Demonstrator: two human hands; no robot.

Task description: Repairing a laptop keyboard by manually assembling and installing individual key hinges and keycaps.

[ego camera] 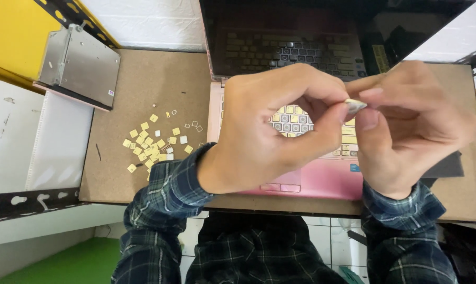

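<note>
Above the pink laptop: both hands pinch one small pale square keycap (pixel 355 105).

Head view: left hand (pixel 272 129) and right hand (pixel 406 123) meet over the pink laptop's keyboard (pixel 293 122), fingertips closed narrowly on the keycap from opposite sides, held clear of the deck. A scatter of loose yellowish keycaps (pixel 149 144) lies well left on the brown fibreboard bench (pixel 143 84), near a grey metal drive caddy (pixel 80 66). Working well here likely means a light, even pinch on the edges and keeping the cap level, so its thin clips do not bend.
</note>
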